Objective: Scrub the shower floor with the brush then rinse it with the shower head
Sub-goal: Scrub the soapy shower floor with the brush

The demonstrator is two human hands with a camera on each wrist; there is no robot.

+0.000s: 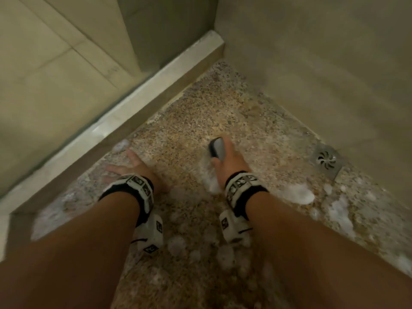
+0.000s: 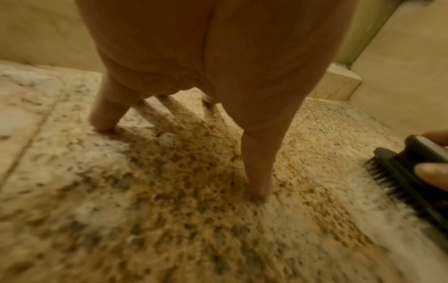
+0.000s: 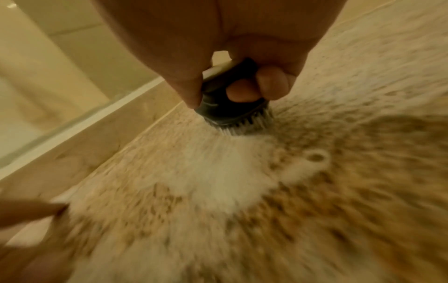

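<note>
- The left hand (image 1: pixel 131 168) is spread flat, fingertips and palm heel propped on the wet shower floor (image 1: pixel 189 121), and it seems to bear weight. White foam (image 1: pixel 298 194) lies in patches around both wrists, so that hand could slide on the slick stone and tip the person forward.
- The right hand (image 1: pixel 229 162) grips the black brush (image 1: pixel 216 147), thumb on one side and curled fingers on the other. Suds reach the bristles in the right wrist view; a soapy grip could let the brush twist or skid out on a hard push.
- The drain (image 1: pixel 326 160) sits to the right near the wall. Foam pushed that way might pile over it; whether it would slow draining I cannot tell.
- The brush stands bristles-down on the floor, under and just ahead of the right palm, and well apart from the left hand, to its right.
- No shower head is in view, so rinsing looks not yet begun.
</note>
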